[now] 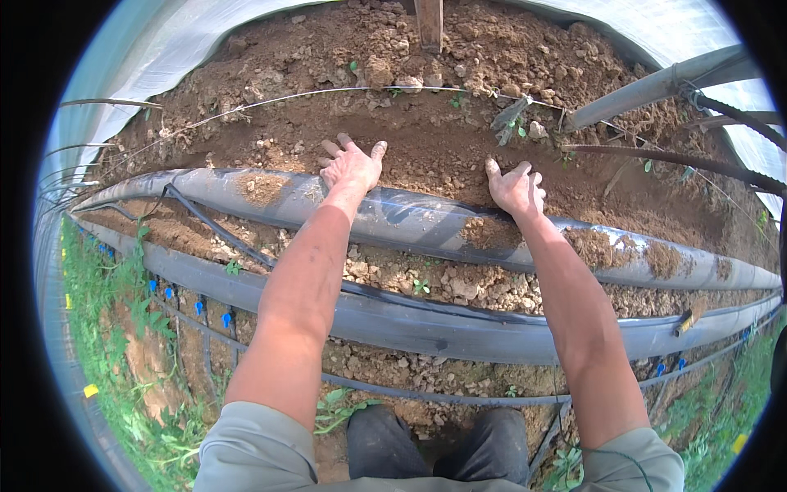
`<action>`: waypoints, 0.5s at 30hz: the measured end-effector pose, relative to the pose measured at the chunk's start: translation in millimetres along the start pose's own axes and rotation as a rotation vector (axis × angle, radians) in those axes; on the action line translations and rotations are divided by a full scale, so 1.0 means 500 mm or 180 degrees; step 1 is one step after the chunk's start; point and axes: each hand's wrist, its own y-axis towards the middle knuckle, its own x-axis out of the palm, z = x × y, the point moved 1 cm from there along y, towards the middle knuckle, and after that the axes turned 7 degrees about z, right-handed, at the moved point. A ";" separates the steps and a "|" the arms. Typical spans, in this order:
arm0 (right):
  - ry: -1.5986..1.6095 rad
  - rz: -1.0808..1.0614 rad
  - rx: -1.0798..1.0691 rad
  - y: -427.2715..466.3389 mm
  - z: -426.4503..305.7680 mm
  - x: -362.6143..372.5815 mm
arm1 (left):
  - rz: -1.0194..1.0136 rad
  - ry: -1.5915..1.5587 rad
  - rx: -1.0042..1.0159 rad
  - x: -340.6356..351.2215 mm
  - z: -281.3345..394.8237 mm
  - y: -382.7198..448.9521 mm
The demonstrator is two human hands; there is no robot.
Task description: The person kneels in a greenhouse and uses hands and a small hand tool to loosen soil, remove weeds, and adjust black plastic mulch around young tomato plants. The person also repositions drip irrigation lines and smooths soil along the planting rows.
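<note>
Both of my hands reach forward over a thick grey plastic pipe (418,215) streaked with soil. My left hand (351,167) is just beyond the pipe's upper edge, fingers spread and dusty, holding nothing. Further right, my right hand (518,189) is at the far side of the same pipe. Its thumb stands apart from its partly bent fingers, and nothing shows in it. Before both hands runs a shallow strip of brown soil (430,144), with loose clods (409,83) heaped behind. Whether either palm presses on the pipe or the soil is unclear.
A second grey pipe (442,332) and a thin hose (455,400) cross nearer my legs. Blue valves (198,307) line the left. Metal tube (652,92), rusty rebar (676,161), string (295,95) and wooden post (429,24) stand beyond. A small tool (690,318) lies right.
</note>
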 end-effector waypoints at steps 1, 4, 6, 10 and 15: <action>-0.0213 0.0028 -0.0195 -0.039 -0.039 0.012 | -0.0030 0.0118 -0.0054 0.002 0.015 -0.008; -0.0111 -0.0094 -0.0339 -0.054 -0.123 0.076 | 0.0003 0.0066 -0.0359 -0.015 0.008 0.046; -0.0037 -0.0242 -0.0589 -0.102 -0.188 0.105 | 0.0115 0.0016 -0.0480 -0.020 -0.065 0.112; -0.0232 -0.0238 -0.0944 -0.149 -0.261 0.121 | -0.0385 0.0189 -0.0382 -0.040 -0.176 0.184; 0.0025 -0.0009 -0.1257 -0.139 -0.248 0.120 | -0.1153 0.0075 0.0210 -0.054 -0.100 0.130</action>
